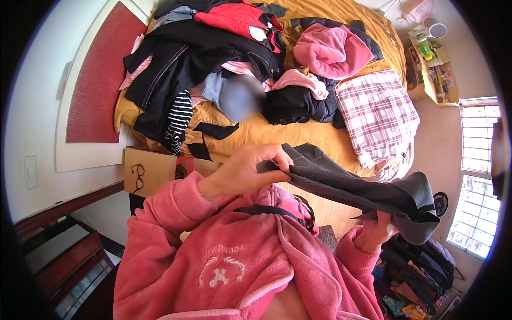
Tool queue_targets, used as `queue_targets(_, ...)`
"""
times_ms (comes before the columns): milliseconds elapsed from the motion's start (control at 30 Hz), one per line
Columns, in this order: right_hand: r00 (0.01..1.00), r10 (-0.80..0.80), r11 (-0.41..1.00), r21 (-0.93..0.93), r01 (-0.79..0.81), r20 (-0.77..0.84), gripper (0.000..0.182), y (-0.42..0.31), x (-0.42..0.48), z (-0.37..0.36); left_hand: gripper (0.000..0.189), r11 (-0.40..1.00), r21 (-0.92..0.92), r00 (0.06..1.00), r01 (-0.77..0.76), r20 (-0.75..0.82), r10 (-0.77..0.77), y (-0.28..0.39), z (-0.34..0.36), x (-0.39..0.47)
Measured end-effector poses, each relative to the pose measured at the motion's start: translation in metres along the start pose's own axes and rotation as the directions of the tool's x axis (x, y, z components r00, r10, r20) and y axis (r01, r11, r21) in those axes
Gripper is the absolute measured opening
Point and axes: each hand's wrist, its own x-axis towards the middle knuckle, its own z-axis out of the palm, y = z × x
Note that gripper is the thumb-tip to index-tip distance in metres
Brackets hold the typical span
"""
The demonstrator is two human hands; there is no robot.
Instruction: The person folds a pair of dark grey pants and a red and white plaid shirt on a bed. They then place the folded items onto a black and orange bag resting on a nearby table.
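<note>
A dark grey garment [340, 186] with a ribbed or pleated part is stretched out in front of my chest. My left hand [256, 166] pinches one end of it between thumb and fingers. The other end hangs over my right hand [382, 230], which holds it from beneath and is partly hidden by the cloth. Beyond lies a bed with an orange sheet [276, 138], heaped with black clothes [224, 48], a red garment [236, 18], a pink fleece garment [332, 52] and a black-and-white striped garment [179, 120]. A folded plaid cloth [378, 112] rests at the bed's right side.
A bedside cabinet [150, 160] with eyeglasses [138, 178] on top stands at the left, below a red and white headboard panel [106, 80]. More clothes [420, 272] are piled at the lower right. A wooden shelf [434, 76] is on the right wall near a barred window [474, 180].
</note>
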Motion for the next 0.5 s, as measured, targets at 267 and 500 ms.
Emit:
queue_targets(267, 0.970, 0.082, 0.970, 0.206, -0.131, 0.231, 0.070, 0.023, -0.002, -0.037, 0.015, 0.967, 0.151, 0.977, -0.206, 0.094, 0.193, -0.008, 0.001, 0.007)
queue_targets(500, 0.975, 0.078, 0.973, 0.196, -0.120, 0.210, 0.066, 0.020, -0.003, -0.037, 0.018, 0.883, 0.335, 0.944, -0.328, 0.150, 0.293, -0.027, 0.004, 0.006)
